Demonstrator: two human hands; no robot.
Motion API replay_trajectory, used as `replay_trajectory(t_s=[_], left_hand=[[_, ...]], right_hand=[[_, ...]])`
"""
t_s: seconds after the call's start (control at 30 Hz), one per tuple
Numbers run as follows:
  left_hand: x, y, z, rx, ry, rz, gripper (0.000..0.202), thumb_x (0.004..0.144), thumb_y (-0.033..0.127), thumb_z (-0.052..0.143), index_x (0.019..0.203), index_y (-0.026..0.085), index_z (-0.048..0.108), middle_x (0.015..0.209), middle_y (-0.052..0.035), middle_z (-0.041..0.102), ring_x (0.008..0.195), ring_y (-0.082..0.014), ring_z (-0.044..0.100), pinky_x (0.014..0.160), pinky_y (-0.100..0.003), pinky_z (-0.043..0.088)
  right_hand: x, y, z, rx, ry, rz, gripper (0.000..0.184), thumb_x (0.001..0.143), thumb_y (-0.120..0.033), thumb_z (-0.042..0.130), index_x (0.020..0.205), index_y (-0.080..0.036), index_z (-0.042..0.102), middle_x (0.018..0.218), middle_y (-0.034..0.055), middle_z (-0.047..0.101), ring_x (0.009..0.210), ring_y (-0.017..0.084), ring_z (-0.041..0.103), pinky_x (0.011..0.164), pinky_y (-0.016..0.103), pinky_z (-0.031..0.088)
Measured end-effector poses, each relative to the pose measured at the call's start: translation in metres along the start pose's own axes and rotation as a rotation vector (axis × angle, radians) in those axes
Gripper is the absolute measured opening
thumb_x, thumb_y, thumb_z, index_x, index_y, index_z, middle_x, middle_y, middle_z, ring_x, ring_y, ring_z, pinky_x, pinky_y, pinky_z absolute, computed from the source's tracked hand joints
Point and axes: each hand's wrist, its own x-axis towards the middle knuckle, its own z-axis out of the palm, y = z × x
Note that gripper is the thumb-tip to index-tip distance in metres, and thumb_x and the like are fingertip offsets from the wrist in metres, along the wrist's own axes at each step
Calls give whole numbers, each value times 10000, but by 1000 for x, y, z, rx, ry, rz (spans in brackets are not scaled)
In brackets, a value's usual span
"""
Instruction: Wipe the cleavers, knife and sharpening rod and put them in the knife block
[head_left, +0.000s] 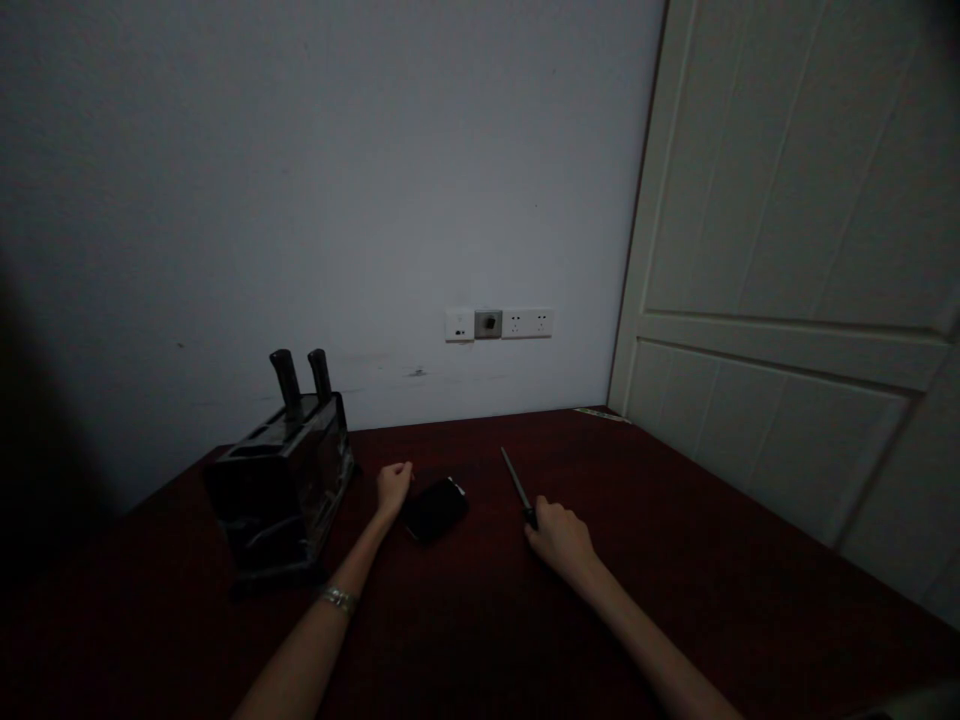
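Observation:
My right hand (562, 537) is wrapped round the black handle of a knife (514, 477), whose narrow blade points away toward the wall. To the left, my left hand (393, 487) is curled closed at the table, and nothing shows in its fingers. Just right of that hand lies a flat black object (436, 510) with a small white mark at one corner; it is too dark to tell its kind. A dark knife block (277, 490) with a marbled pattern stands left of my left hand. Two black-handled knives (285, 377) stick up from its slots.
The dark red table (480, 620) reaches a pale wall (480, 180) with a row of sockets and a switch (499, 324). A white panelled door (780, 300) borders the right side. A thin patterned strip (602, 414) lies in the far right corner.

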Motion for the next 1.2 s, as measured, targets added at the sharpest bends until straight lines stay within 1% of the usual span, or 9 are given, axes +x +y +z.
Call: replay_trajectory(t_s=[0.13,0.23,0.37,0.5,0.57,0.67,0.8,1.0,1.2], left_hand=[[1,-3,1,1,1,4,297,668,336,402,431,187,501,391,-5,468,470,-162,492,484,-237,291],[2,-5,2,-1,1,8,300,670,345,404,436,186,503,394,-3,465,468,-160,488,483,-236,287],[2,-6,2,-6,-1,10,299,674,335,404,434,186,501,404,-3,475,465,-157,486,483,-236,289],[1,-4,2,-5,2,7,295,674,328,414,429,187,498,406,-2,481,470,-157,489,494,-238,295],[1,-3,1,-5,3,2,295,672,325,419,424,187,497,405,-3,482,471,-157,491,497,-238,297],[1,-2,1,-7,6,-3,302,675,327,420,418,187,496,399,-3,478,471,-159,492,500,-240,300],[0,-1,1,-17,5,0,307,678,324,411,417,186,496,400,-1,475,466,-153,485,498,-238,298],[-1,0,1,-26,2,1,303,676,321,416,414,186,487,398,-2,477,461,-152,483,487,-235,292],[-3,3,1,-23,2,-8,301,677,319,410,416,187,484,404,-6,488,475,-156,496,498,-237,298]], right_hand=[[-2,2,1,39,31,-31,235,803,-242,439,956,-117,567,961,169,638,896,295,613,700,356,453],[3,5,3,204,75,-63,228,811,-245,446,947,-128,587,932,151,645,911,284,610,735,353,451],[16,6,3,666,143,-69,254,827,-292,442,1003,-155,564,782,73,637,719,193,635,614,284,485],[26,2,-2,1302,56,92,261,776,-287,522,1001,-154,511,577,-28,538,441,112,533,386,223,448],[28,-1,-7,1478,46,131,230,732,-263,576,926,-158,510,532,-51,513,382,84,481,327,186,395],[28,-6,-15,1555,37,128,166,725,-287,568,815,-167,497,502,-70,478,322,47,390,275,154,294],[26,-14,-27,1635,2,104,234,720,-387,560,718,-172,469,500,-69,457,324,34,363,278,149,261],[32,-30,-47,1769,-71,68,408,682,-517,606,801,-130,555,441,-88,400,308,11,297,286,133,196],[39,-43,-32,1827,-244,110,382,703,-517,591,669,-143,520,387,-95,363,285,4,259,279,131,167]])
